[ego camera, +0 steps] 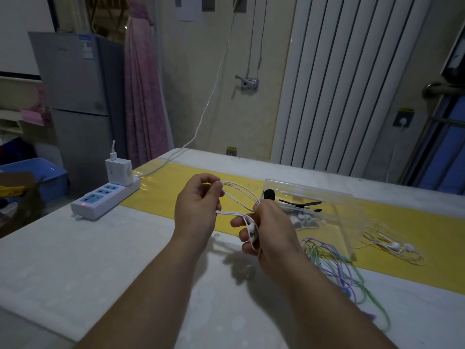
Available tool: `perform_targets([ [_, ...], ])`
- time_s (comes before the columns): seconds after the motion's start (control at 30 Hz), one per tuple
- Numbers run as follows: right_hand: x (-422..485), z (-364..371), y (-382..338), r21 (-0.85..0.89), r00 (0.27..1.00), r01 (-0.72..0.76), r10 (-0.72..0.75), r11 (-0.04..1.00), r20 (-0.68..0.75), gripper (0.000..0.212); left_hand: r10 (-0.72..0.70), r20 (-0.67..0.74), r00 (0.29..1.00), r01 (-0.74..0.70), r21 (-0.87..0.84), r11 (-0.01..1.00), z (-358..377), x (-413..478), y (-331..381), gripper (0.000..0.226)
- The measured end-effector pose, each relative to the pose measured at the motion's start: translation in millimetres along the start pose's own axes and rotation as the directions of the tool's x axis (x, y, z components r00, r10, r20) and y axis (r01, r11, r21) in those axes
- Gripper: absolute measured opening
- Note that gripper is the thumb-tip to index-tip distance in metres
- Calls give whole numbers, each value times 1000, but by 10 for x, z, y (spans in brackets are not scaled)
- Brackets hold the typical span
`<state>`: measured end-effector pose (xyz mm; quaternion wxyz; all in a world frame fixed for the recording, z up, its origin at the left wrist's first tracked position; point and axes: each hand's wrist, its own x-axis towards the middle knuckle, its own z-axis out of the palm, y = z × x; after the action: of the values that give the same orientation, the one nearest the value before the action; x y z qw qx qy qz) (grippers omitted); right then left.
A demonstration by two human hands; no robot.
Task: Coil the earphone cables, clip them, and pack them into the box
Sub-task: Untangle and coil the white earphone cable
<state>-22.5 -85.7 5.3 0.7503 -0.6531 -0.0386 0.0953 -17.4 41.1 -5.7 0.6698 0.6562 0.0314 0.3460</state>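
Note:
A white earphone cable is stretched in several loops between my two hands above the table. My left hand pinches the left end of the loops. My right hand grips the other end, with the white earbuds hanging by its fingers and a black clip sticking up above its thumb. Just behind it stands the clear plastic box, holding black clips and white earphones. A purple and green cable lies loose to the right, and another white earphone set lies further right.
A white power strip with a charger plugged in sits at the table's left edge, its lead running up the wall. A yellow runner crosses the white table. A fridge and a radiator stand behind.

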Motion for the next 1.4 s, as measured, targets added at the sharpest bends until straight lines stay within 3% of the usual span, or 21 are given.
perform_targets([
  [0.2,-69,10,-33,29,991,-116,114,993,72,7,92,-43,995,-86,115,990,-11,-15,4,11],
  [0.3,-96,-13,-55,110,973,-197,181,974,141,28,136,-26,990,-131,150,980,-9,-39,20,10],
  [0.4,-135,-51,-74,170,959,-231,195,958,204,17,153,-10,988,-149,167,975,5,-50,18,11],
  [0.47,-133,-77,-52,83,960,-197,175,977,220,3,162,-4,987,-159,172,972,8,-52,12,11],
  [0.63,-53,-122,5,-179,989,13,14,984,148,20,148,22,989,-149,150,977,-26,-31,8,12],
  [0.73,-67,-96,-40,-174,990,27,-2,984,138,22,109,76,991,-116,101,988,-31,-15,24,12],
  [0.87,-51,-103,-8,-325,987,158,-137,933,86,17,92,122,988,-98,40,994,-32,-14,65,16],
  [0.93,-36,-118,-6,-332,979,202,-180,921,95,9,85,137,987,-89,25,996,-40,-10,64,18],
  [1.17,10,-148,11,-323,967,253,-247,912,59,14,42,136,990,-39,-25,999,-41,-6,75,11],
  [1.23,36,-174,32,-356,950,295,-313,887,7,12,-5,105,994,13,-70,997,-51,12,66,7],
  [1.3,43,-181,33,-411,936,324,-351,852,11,13,-69,94,993,85,-184,979,-38,20,50,21],
  [1.4,36,-113,66,-473,955,288,-287,833,77,17,-146,73,987,162,-359,919,2,23,76,28],
])
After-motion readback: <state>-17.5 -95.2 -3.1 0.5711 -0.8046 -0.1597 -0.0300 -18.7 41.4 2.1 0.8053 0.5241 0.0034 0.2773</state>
